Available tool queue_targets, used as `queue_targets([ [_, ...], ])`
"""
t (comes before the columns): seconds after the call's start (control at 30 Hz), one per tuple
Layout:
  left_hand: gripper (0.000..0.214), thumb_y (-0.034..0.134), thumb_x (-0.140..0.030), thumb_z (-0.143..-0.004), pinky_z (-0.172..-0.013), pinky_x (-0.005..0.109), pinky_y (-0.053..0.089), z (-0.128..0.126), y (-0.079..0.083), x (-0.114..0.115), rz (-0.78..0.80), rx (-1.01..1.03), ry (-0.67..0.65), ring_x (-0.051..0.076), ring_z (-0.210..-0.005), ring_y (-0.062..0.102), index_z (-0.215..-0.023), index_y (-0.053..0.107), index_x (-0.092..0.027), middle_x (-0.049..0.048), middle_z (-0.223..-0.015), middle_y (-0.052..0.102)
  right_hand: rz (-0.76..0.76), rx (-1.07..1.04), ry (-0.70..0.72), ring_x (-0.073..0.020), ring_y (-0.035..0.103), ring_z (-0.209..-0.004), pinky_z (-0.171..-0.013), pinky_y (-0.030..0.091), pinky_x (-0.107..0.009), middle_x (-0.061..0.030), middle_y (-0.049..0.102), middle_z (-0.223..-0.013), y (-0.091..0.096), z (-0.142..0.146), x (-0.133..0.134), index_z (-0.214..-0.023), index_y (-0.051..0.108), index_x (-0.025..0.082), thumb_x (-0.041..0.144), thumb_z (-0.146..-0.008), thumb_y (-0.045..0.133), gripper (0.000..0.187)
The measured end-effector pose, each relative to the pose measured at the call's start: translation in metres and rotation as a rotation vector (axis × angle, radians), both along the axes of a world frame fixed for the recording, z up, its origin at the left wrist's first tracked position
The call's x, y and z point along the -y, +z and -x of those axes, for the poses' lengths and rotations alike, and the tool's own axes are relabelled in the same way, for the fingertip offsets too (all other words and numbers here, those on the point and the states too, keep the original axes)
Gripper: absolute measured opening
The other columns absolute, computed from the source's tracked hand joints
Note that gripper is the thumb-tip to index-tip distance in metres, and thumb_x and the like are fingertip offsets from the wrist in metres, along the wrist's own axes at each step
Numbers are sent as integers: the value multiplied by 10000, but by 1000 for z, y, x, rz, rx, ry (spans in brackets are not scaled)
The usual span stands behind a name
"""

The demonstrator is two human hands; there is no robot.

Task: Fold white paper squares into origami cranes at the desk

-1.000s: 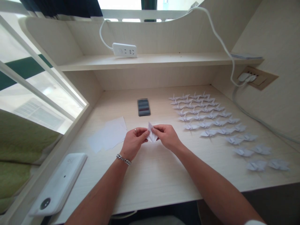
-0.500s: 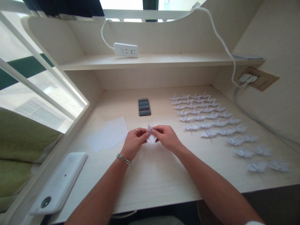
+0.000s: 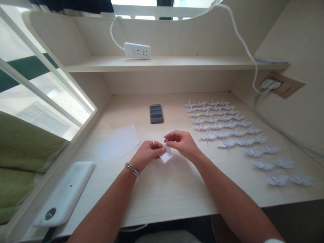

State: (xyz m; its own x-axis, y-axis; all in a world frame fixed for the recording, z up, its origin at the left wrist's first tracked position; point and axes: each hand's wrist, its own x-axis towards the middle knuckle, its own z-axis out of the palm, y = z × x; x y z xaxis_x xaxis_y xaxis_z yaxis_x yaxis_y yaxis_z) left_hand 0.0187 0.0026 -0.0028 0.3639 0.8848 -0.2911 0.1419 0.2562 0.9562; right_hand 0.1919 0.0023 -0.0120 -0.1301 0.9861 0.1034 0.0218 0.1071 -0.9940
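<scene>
Between my two hands is a small piece of folded white paper (image 3: 166, 156), pointed at its top and bottom. My left hand (image 3: 149, 152) pinches its left side between thumb and fingers. At the upper tip, the thumb and fingertips of my right hand (image 3: 183, 144) are closed on the paper. To the left lie several loose sheets of white paper (image 3: 118, 143), overlapping on the desk. Rows of folded white paper cranes (image 3: 225, 134) stand on the right side.
The pale wooden desk (image 3: 162, 202) has a raised shelf (image 3: 174, 63) behind it with a white power strip (image 3: 137, 51). A dark blurred object (image 3: 156, 114) lies beyond my hands. At the left edge is a white device (image 3: 65, 192) with a round display. A cable runs along the right wall.
My right hand has shifted to the paper's upper tip, and its fingers have risen. The folded paper sits slightly lower and to the right, with more of its face showing.
</scene>
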Motion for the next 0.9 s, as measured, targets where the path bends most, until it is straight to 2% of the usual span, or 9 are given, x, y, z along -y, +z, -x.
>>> queue_targets([
  [0.27,150,751,-270,-612,-531,247,390,1,0,-1,3,-23,-23,100,-516,490,-645,705,-131,11,-566,594,37,-69,-35,-185,679,-750,-724,527,-317,-60,733,-783,1,-2,-1,-790,719,151,195,-623,738,173],
  [0.43,144,737,-269,-627,-538,249,397,1,0,0,-27,-48,-6,106,-521,495,-650,701,-131,14,-564,594,87,-129,-94,-169,656,-698,-643,528,-297,-59,717,-770,3,-4,-3,-836,707,148,303,-650,754,247],
  [0.57,140,702,-277,-666,-550,255,418,1,-2,-1,-115,-121,-15,121,-532,520,-654,695,-138,19,-563,601,-4,16,-4,-169,650,-746,-692,526,-303,-65,710,-832,0,-3,-1,-921,702,150,311,-643,775,330],
  [0.63,138,683,-281,-683,-551,255,423,2,-4,-2,-159,-149,-33,129,-536,533,-652,692,-146,18,-561,605,-23,64,29,-162,644,-716,-677,519,-296,-56,705,-798,-2,-1,0,-907,701,150,289,-641,775,309],
  [0.8,126,652,-268,-703,-538,246,410,4,-7,-3,-236,-201,-58,130,-535,535,-661,694,-157,16,-570,616,23,-11,-4,-169,661,-711,-681,516,-297,-43,706,-751,-4,1,-1,-797,694,156,256,-650,758,190],
  [0.9,126,645,-262,-700,-534,248,404,3,-6,-3,-244,-183,-58,130,-528,531,-671,707,-156,18,-572,621,60,-97,11,-183,676,-748,-698,529,-313,-50,718,-769,-2,2,-1,-814,682,156,283,-677,738,195],
])
